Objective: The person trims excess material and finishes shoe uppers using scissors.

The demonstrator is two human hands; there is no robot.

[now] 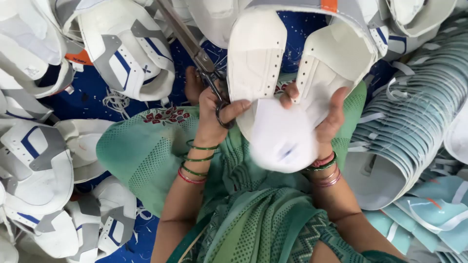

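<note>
upper: we hold a white shoe upper (292, 92) flat in front of us over our lap, its two eyelet flaps spread toward the top and its rounded toe end, blurred, pointing down at us.
right hand: our right hand (327, 114) is closed on the upper's right flap and toe part, thumb on top near the middle, fingers curled round the outer edge.
left hand: our left hand (214, 109) is closed through the loops of the scissors (195, 51), thumb hooked in one ring; the fingertips also touch the upper's left edge.
scissors: the blades run up and left away from the upper and look closed or nearly so; they are not on the material now.
upper against grip: it lies between both hands, gripped on the right, only touched on the left, just beside the scissor handles.
progress: we judge the work to be part done; whether this piece is trimmed we cannot tell, as the toe end is blurred.
done or waiting: white uppers with grey and blue panels (124, 46) lie piled to the left, a fanned stack of pale blue pieces (414, 112) to the right; which pile is finished we cannot tell.
floor: blue cloth (92, 92) with thread scraps.
</note>
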